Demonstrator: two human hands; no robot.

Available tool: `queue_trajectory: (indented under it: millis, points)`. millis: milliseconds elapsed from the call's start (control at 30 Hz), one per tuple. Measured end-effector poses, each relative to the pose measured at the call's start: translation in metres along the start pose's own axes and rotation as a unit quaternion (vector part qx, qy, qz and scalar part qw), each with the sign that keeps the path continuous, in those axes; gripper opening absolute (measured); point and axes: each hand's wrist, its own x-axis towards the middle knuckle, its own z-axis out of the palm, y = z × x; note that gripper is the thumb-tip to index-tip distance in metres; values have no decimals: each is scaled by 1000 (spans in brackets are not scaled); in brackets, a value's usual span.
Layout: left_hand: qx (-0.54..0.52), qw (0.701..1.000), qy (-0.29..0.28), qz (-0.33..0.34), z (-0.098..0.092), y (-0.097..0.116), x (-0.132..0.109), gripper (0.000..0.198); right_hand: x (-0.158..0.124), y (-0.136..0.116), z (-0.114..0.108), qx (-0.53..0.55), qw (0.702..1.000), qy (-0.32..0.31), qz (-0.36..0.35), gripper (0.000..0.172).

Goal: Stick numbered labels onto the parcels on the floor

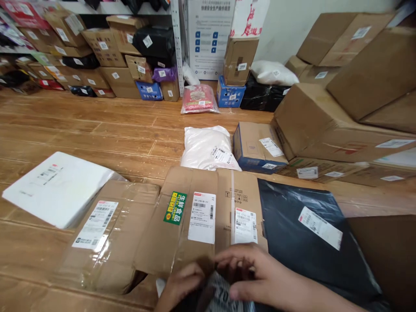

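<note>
My left hand (pixel 184 284) is at the bottom edge, its fingers curled in beside a dark grey thing with pale digits (pixel 222 297); what it holds, if anything, is hidden. To its right, my right hand (pixel 260 271) reaches in with thumb and bent fingers apart, the thumb close to the dark thing. Both are over the near ends of a carton with a green sticker (pixel 156 234) and a narrower brown carton (pixel 224 186). A white label (pixel 202 219) lies on the first carton, another label (pixel 246 225) on the second.
A taped carton (pixel 120 234) and a white flat parcel (pixel 58 186) lie left. To the right is a black parcel (pixel 292 225). Beyond are a white bag (pixel 204 145), a blue-sided box (pixel 256 147) and stacked large cartons (pixel 312 108). Shelves (pixel 177 47) with parcels stand behind.
</note>
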Motion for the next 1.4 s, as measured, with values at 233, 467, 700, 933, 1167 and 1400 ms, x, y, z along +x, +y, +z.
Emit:
queue_trajectory:
  millis: [233,467,700,933,1167,1400]
  points:
    - [-55,985,128,-101,-34,45,30,50,57,-14,13,52,993,102,-22,46]
    - [-132,966,141,-174,-41,50,38,58,80,-20,7,63,991,117,-34,41]
    - [-104,982,50,-151,-36,41,6,43,52,6,36,70,986,152,-1,30]
    - [50,985,-103,-127,2,-43,-66,35,10,118,96,162,981,27,108,42]
    - [-129,972,12,-194,21,-70,-58,52,29,160,129,223,960,131,111,54]
    - [-57,969,131,-203,-2,-64,-48,31,25,167,116,121,977,25,173,41]
